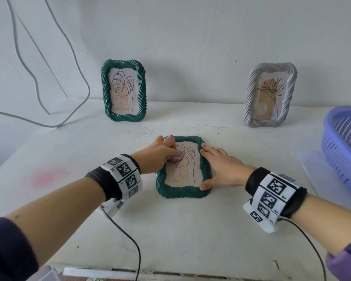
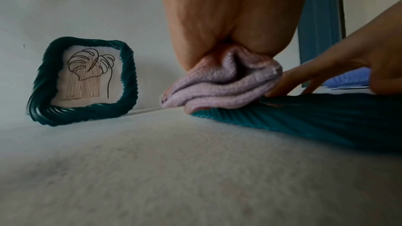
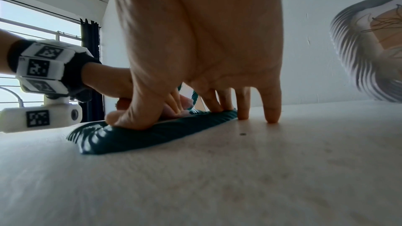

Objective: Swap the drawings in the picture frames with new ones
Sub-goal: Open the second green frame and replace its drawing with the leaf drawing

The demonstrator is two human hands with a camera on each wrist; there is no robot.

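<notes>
- A green frame [image 1: 182, 191] lies flat, face up, on the white table [image 1: 190, 230], holding a leaf drawing [image 1: 183, 165].
- The left hand [image 1: 157, 154] clutches a bunched pink cloth [image 2: 222, 85], fingers curled round it, and presses it on the drawing's glass near the flat frame's far left corner.
- The right hand [image 1: 221, 169] lies spread, fingers straight, grasping nothing; it presses down on the flat frame's right rim.
- In the right wrist view the thumb [image 3: 121, 118] and two fingers rest on that rim, while two fingers [image 3: 272, 109] touch the table just beside it.
- A second green frame [image 1: 123, 90] stands upright against the wall, behind and to the left of the flat frame, with the same leaf drawing in it.
- A grey frame [image 1: 270, 95] stands behind and to the right of the flat frame, showing a flower drawing [image 1: 271, 92].
- A purple basket [image 1: 344, 142] sits well to the right of the flat frame, with white sheets [image 1: 312, 169] under it.
- A grey cable [image 1: 49, 78] loops down the wall, far left of the flat frame.
</notes>
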